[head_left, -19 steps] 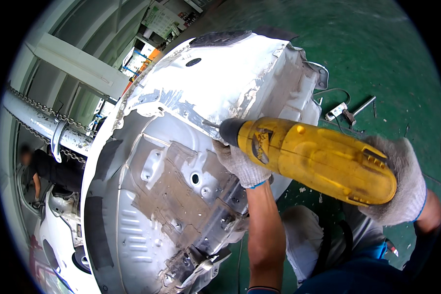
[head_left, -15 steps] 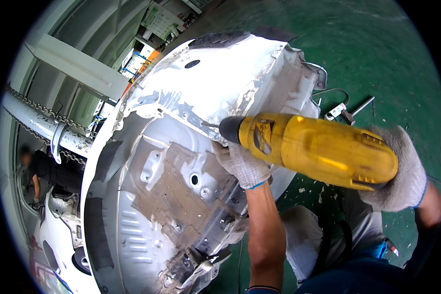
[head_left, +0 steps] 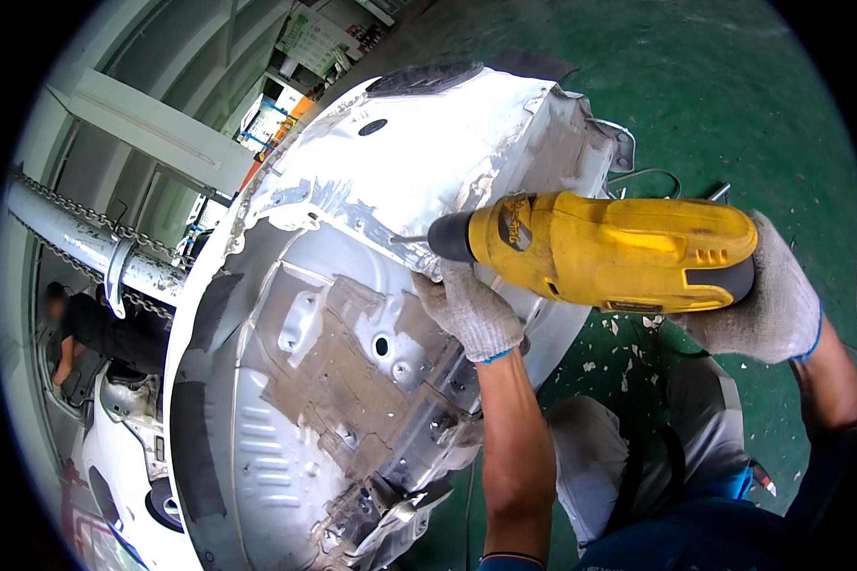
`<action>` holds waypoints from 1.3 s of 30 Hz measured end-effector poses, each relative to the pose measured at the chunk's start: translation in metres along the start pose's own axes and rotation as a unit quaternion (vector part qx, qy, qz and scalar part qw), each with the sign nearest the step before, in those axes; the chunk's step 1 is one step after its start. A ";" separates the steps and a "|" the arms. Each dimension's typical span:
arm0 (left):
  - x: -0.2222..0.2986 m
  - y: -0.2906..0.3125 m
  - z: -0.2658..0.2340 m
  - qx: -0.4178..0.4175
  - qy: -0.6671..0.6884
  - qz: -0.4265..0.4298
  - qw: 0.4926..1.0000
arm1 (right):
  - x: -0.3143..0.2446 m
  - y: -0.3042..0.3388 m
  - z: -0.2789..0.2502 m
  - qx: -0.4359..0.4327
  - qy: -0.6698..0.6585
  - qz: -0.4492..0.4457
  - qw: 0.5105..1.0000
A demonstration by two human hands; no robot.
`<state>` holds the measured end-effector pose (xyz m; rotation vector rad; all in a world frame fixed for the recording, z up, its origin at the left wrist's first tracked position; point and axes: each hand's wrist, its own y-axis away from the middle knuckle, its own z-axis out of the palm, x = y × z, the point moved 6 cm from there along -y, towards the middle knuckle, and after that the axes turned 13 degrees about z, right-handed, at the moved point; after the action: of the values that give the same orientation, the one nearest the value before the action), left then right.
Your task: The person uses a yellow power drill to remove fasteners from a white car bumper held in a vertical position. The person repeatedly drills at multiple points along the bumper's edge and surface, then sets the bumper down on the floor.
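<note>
Holding one yellow drill (head_left: 628,249), smudged, black chuck (head_left: 452,237), slim bit (head_left: 409,239): your right hand (head_left: 781,295), clasped round its rear. Your left hand (head_left: 478,314): fingers partly hidden, grip seemingly indiscernible.

Glare bleaches much of the white panel (head_left: 419,124), while the floor (head_left: 724,95) beyond is dimmer; the drill (head_left: 628,247) looks fairly crisp, and black fisheye corners (heavy, rounded) frame everything.

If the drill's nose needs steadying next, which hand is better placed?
Left, probably: the left hand is right by the black chuck, near the bit; whether it touches is unclear. The right hand holds the yellow drill at its rear, farther from the bit.
</note>
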<state>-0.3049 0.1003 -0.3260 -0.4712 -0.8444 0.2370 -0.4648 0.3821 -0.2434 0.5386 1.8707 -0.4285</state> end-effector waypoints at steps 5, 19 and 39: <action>0.017 0.000 0.019 0.001 -0.027 0.026 0.999 | 0.002 0.002 0.003 -0.044 -0.137 0.103 0.984; -0.002 -0.004 -0.005 -0.038 0.080 -0.036 0.995 | -0.001 0.026 0.023 0.025 -0.020 -0.062 0.998; -0.044 -0.012 -0.013 -0.026 0.307 -0.173 0.935 | -0.043 0.039 0.017 0.011 0.136 -0.162 0.977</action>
<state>-0.3236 0.0692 -0.3568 -0.4034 -0.3061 -0.2549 -0.4166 0.3988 -0.2100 0.3151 2.2309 -0.6158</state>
